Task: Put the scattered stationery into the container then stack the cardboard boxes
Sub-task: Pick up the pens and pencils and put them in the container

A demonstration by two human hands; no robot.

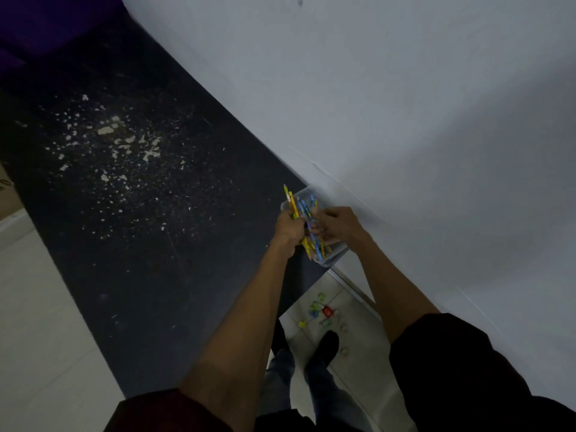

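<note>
A clear plastic container (335, 255) sits at the near right corner of a dark table (140, 213), against the wall. A bundle of yellow and blue pencils (300, 210) stands in my left hand (288, 227), held over the container. My right hand (335, 222) touches the same bundle from the right, fingers curled on the pencils above the container. More pencils (318, 249) lie inside it. Small coloured stationery pieces (321, 310) are scattered on the floor below the table's corner.
A grey wall (405, 120) runs along the table's right side. The tabletop is scratched, with white flakes (124, 141) at its middle. A cardboard box (7, 194) shows at the left edge. My feet (324, 347) stand on the tiled floor beside the scattered pieces.
</note>
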